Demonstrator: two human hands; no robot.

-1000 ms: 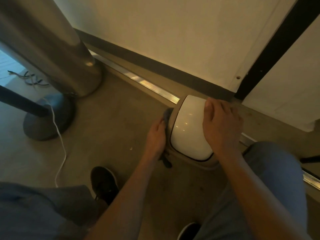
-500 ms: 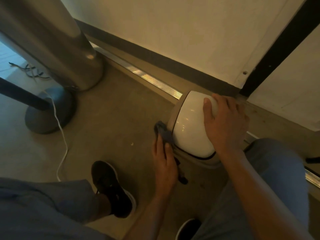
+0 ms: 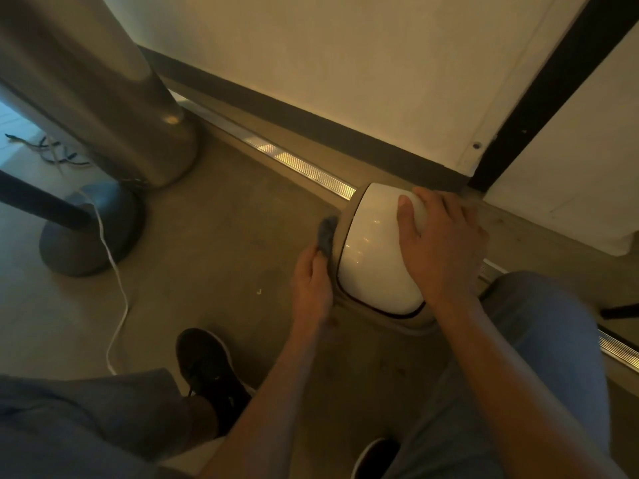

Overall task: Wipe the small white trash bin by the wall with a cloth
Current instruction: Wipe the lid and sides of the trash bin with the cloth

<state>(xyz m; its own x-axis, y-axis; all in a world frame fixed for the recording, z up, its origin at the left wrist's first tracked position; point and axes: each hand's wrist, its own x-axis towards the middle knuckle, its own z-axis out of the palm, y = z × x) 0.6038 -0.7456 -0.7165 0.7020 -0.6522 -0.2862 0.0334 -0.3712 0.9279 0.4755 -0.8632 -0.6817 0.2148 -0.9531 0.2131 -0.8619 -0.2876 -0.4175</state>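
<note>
The small white trash bin (image 3: 371, 250) stands on the floor against the wall's dark baseboard, its glossy domed lid facing up. My right hand (image 3: 439, 243) lies flat on the right side of the lid, thumb stretched across the top. My left hand (image 3: 313, 285) presses a grey cloth (image 3: 326, 233) against the bin's left side; the cloth sticks out above my fingers. The bin's lower body is hidden under the lid and my hands.
A large metal cylinder (image 3: 103, 98) stands at the left, with a round dark stand base (image 3: 86, 236) and a white cable (image 3: 117, 295) trailing over the floor. A metal floor strip (image 3: 304, 167) runs along the wall. My knees and black shoes (image 3: 211, 375) fill the foreground.
My left hand has slid the cloth up the bin's left side after a downward stroke. The right hand has stayed on the lid. The view has shifted slightly.
</note>
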